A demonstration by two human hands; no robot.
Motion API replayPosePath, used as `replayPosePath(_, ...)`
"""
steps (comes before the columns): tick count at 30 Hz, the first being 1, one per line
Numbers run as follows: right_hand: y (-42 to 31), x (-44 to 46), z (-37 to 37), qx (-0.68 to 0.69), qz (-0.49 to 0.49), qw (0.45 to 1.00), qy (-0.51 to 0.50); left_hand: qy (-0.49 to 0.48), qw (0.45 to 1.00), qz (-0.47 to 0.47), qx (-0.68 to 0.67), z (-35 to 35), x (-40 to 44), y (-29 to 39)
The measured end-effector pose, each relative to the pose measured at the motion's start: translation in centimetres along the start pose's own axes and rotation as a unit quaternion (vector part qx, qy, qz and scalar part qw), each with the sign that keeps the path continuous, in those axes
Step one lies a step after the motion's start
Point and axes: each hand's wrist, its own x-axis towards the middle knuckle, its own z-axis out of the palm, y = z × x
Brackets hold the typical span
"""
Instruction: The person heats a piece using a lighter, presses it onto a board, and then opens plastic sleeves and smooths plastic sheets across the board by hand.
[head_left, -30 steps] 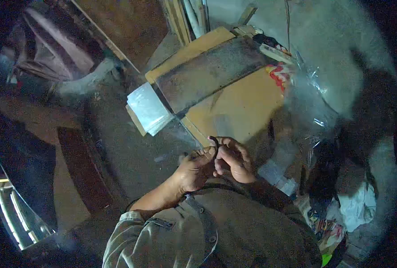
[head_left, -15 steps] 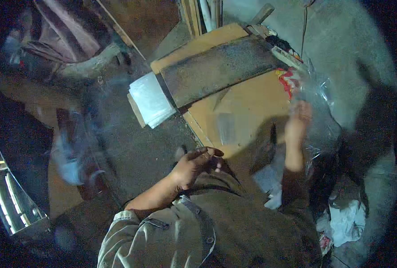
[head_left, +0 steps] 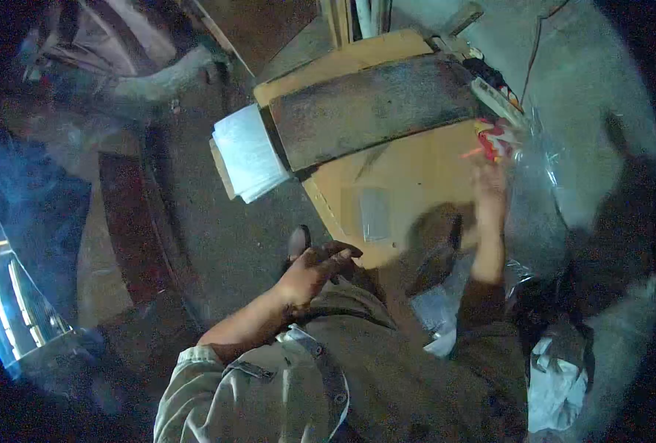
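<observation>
Parted from my left hand (head_left: 313, 275) since a second ago, my right hand (head_left: 489, 184) has moved out to the red packet (head_left: 493, 139) at the yellow board's (head_left: 427, 173) right edge. Its fingers are blurred at the packet, so I cannot tell whether they grasp it. Near my lap, my left fingers are bent; whether they grip anything, I cannot tell. A small clear bag (head_left: 375, 213) lies on the board, white sheets (head_left: 248, 151) beside its left end.

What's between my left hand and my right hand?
The head view shows the tan board, partly shadowed, between your left hand and right hand.
</observation>
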Motion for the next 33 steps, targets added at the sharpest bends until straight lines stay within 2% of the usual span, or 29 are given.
replayPosePath(1, -0.3, 0.6, -0.1, 0.219, 0.065, 0.953, 0.199, 0.005, 1.000, 0.001, -0.002, 0.0, 0.2, -0.3)
replayPosePath(2, -0.8, 0.7, 0.0, 0.325, 0.108, 0.895, 0.285, 0.017, 1.000, -0.005, 0.021, -0.1, 0.4, -0.9)
replayPosePath(3, -1.7, 0.9, 0.1, 0.422, 0.128, 0.814, 0.378, 0.026, 0.999, -0.015, 0.045, -0.2, 0.4, -1.2)
replayPosePath(4, -3.8, 0.5, 0.4, 0.178, 0.042, 0.982, 0.039, 0.025, 0.998, -0.016, 0.046, -0.1, 0.2, -0.9)
replayPosePath(5, -3.9, 0.7, 0.4, 0.028, 0.021, 0.989, -0.146, 0.027, 0.999, -0.007, 0.024, 0.1, 0.0, -0.5)
replayPosePath(6, -4.1, 0.9, 0.4, -0.108, -0.055, 0.942, -0.314, 0.030, 1.000, 0.000, 0.000, 0.3, -0.2, -0.3)
replayPosePath(7, -2.3, 1.5, 0.5, 0.018, 0.015, 0.984, -0.175, 0.032, 0.999, 0.001, -0.005, 0.0, -0.2, -0.6)
replayPosePath(8, -0.6, 2.0, 0.7, 0.144, 0.084, 0.986, -0.029, 0.046, 0.999, 0.005, 0.024, -0.5, -0.3, -0.9)
replayPosePath(9, -1.6, 2.5, 1.1, 0.241, 0.106, 0.954, 0.143, 0.060, 0.997, 0.009, 0.051, -0.9, -0.3, -1.2)
replayPosePath(10, -2.6, 2.9, 1.5, 0.317, 0.088, 0.891, 0.312, 0.064, 0.997, 0.010, 0.045, -1.1, -0.2, -1.4)
replayPosePath(11, -2.6, 3.1, 2.5, 0.317, 0.087, 0.893, 0.307, 0.080, 0.996, -0.009, 0.030, -1.3, -0.2, -1.5)
replayPosePath(12, -1.9, 2.6, 3.8, 0.008, -0.071, 0.978, 0.196, 0.091, 0.995, -0.032, 0.016, -1.5, -0.2, -1.7)
replayPosePath(13, -2.9, 2.3, 4.4, -0.302, -0.220, 0.926, 0.056, 0.089, 0.995, -0.034, 0.013, -1.6, 0.0, -1.6)
replayPosePath(14, -4.1, 1.9, 4.6, 0.004, -0.068, 0.967, -0.247, 0.088, 0.996, -0.023, -0.004, -1.6, 0.1, -1.5)
replayPosePath(15, -4.2, 2.3, 4.7, 0.001, -0.064, 0.965, -0.254, 0.087, 0.996, -0.012, -0.022, -1.7, 0.3, -1.5)
replayPosePath(16, -4.2, 3.1, 4.9, 0.032, -0.006, 0.987, -0.159, 0.088, 0.996, -0.016, -0.031, -2.0, 0.6, -1.7)
replayPosePath(17, -4.1, 4.2, 5.4, 0.061, 0.049, 0.995, -0.061, 0.093, 0.995, 0.022, 0.015, -2.3, 1.1, -2.0)
replayPosePath(18, -4.0, 5.6, 5.8, 0.089, 0.105, 0.988, 0.066, 0.099, 0.992, 0.057, 0.059, -2.6, 1.5, -2.4)
replayPosePath(19, -4.1, 6.7, 6.0, 0.118, 0.132, 0.977, 0.122, 0.102, 0.992, 0.052, 0.052, -2.8, 2.0, -3.0)
replayPosePath(21, -4.3, 8.3, 6.5, 0.259, 0.214, 0.940, 0.063, 0.104, 0.979, 0.101, 0.141, -3.2, 3.2, -3.8)
replayPosePath(25, -3.3, 10.6, 8.5, 0.152, 0.186, 0.969, 0.052, 0.105, 0.989, 0.092, 0.056, -3.4, 4.3, -3.7)
replayPosePath(27, -1.7, 10.9, 9.1, 0.056, 0.128, 0.988, 0.063, 0.117, 0.932, 0.127, 0.318, -3.9, 5.1, -3.0)
replayPosePath(28, -1.2, 10.7, 8.7, 0.004, 0.116, 0.992, 0.052, 0.117, 0.934, 0.124, 0.314, -3.9, 5.4, -2.9)
replayPosePath(29, -0.9, 10.2, 8.4, 0.002, 0.118, 0.992, 0.048, 0.146, 0.909, 0.144, 0.362, -3.8, 5.8, -2.7)
replayPosePath(30, -1.2, 9.6, 7.8, -0.009, 0.132, 0.989, 0.067, 0.174, 0.881, 0.162, 0.409, -3.8, 6.2, -2.8)
replayPosePath(31, -1.2, 9.0, 7.5, -0.020, 0.147, 0.985, 0.087, 0.174, 0.883, 0.157, 0.406, -3.7, 6.7, -3.0)
replayPosePath(32, -0.3, 8.2, 7.5, 0.090, 0.162, 0.978, 0.098, 0.194, 0.863, 0.155, 0.440, -3.7, 7.1, -3.2)
replayPosePath(33, -0.2, 7.5, 7.3, 0.088, 0.166, 0.978, 0.093, 0.211, 0.841, 0.153, 0.474, -3.7, 7.6, -3.5)
